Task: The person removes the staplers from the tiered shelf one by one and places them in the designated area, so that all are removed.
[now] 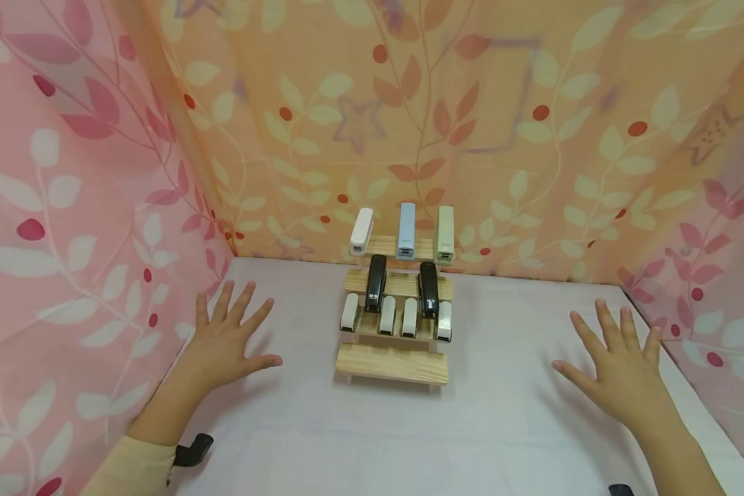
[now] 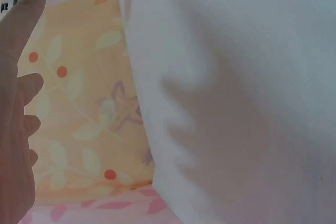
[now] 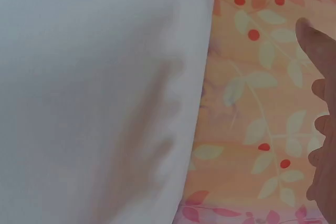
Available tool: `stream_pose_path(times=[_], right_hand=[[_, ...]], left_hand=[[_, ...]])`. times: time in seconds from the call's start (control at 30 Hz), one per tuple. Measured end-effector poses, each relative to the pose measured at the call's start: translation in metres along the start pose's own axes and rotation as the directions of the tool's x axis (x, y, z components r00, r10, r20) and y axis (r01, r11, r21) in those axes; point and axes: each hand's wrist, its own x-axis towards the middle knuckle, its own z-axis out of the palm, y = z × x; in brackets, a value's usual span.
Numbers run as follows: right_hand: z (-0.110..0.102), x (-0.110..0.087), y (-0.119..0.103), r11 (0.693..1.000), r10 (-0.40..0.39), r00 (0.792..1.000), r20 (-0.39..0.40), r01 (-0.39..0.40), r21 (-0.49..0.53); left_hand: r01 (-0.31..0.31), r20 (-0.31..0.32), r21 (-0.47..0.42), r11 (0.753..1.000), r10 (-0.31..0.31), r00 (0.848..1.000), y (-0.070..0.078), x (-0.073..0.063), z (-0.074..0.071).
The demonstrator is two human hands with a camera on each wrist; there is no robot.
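My left hand [image 1: 220, 348] hovers over the left of the white table, fingers spread and straight, holding nothing. On the right side my right hand [image 1: 623, 372] is likewise spread, with nothing in it. Between them stands a stepped wooden rack of staplers. Its top step bears a white stapler [image 1: 362, 231], a blue stapler [image 1: 406, 232] and a green stapler [image 1: 445, 234]. One step lower lie two black staplers, the left black stapler [image 1: 376, 282] and the right black stapler [image 1: 430, 289]. Several small white staplers, among them one small stapler [image 1: 350, 312], line the third step.
The lowest wooden step [image 1: 392, 364] is bare and nearest me. Patterned cloth hangs behind as an orange curtain [image 1: 322, 158], with pink curtains [image 1: 56, 227] at both sides. A black wrist mount [image 1: 193, 451] sticks out beside my left wrist. The white table [image 1: 502, 427] reaches the curtains.
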Motion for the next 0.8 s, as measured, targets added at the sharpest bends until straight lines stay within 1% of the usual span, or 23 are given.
stream_pose_path(times=[0.13, 0.2, 0.37, 0.47, 0.57, 0.7, 0.8], right_hand=[[-0.004, 0.003, -0.006, 0.996, 0.024, 0.999, -0.024, -0.022, 0.091], [-0.008, 0.005, -0.010, 0.989, 0.035, 0.999, -0.034, -0.030, 0.143], [-0.020, 0.015, -0.024, 0.961, 0.071, 0.996, -0.055, -0.054, 0.273], [-0.025, 0.021, -0.032, 0.934, 0.099, 0.993, -0.060, -0.072, 0.351], [-0.032, 0.027, -0.042, 0.907, 0.125, 0.990, -0.059, -0.090, 0.412], [-0.041, 0.036, -0.057, 0.882, 0.161, 0.986, -0.054, -0.119, 0.456], [-0.046, 0.043, -0.067, 0.872, 0.182, 0.981, -0.065, -0.130, 0.472]], left_hand=[[0.003, 0.002, -0.043, 0.999, -0.002, 1.000, 0.007, 0.001, -0.002], [0.005, 0.006, -0.064, 0.998, -0.004, 1.000, 0.011, 0.001, -0.001], [0.020, 0.035, -0.139, 0.990, -0.015, 0.999, 0.018, 0.002, 0.009], [0.037, 0.063, -0.217, 0.975, -0.024, 0.998, 0.023, 0.003, 0.013], [0.044, 0.088, -0.279, 0.959, -0.020, 0.996, 0.029, 0.004, 0.013], [0.046, 0.094, -0.344, 0.938, -0.014, 0.995, 0.038, 0.006, 0.014], [0.072, 0.101, -0.401, 0.913, -0.034, 0.994, 0.044, 0.008, 0.018]])
